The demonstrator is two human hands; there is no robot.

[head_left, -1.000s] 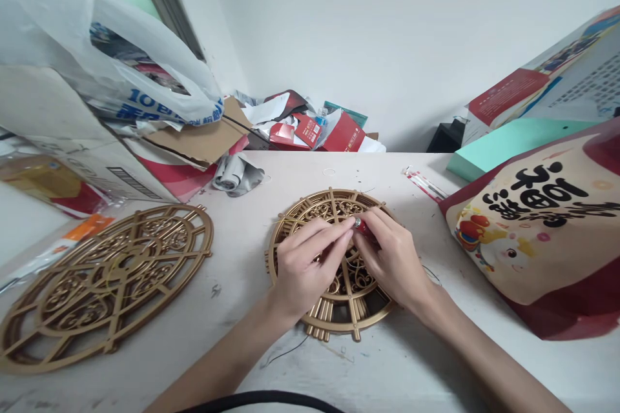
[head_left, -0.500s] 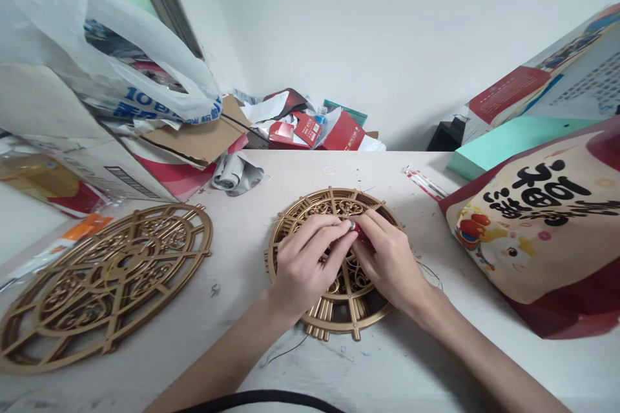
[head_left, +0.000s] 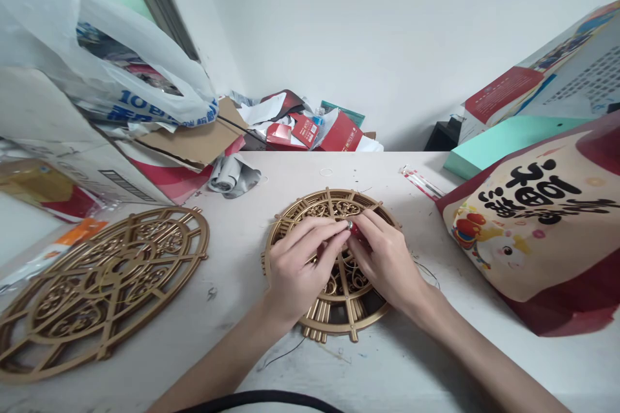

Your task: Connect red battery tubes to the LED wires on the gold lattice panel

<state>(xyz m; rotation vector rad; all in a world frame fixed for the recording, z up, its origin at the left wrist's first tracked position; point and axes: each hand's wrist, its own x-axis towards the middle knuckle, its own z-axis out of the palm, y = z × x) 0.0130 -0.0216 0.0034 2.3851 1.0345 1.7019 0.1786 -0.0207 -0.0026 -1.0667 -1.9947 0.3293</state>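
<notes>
Both hands meet over a round gold openwork frame lying flat in the middle of the table. My right hand is closed in a pinch on a small red piece with a silver tip. Curled against that same piece from the left, my left hand presses its fingertips onto the silver tip. Thin dark thread trails from under the frame near my right wrist. A second, larger gold openwork frame lies untouched at the left.
A red and cream printed bag stands close on the right, a teal board behind it. Cardboard, a white plastic bag and red packets pile up at the back left. A striped stick lies behind the frame.
Both hands have shifted very slightly towards me and left over the frame, still pinching the red piece. Nothing else has moved.
</notes>
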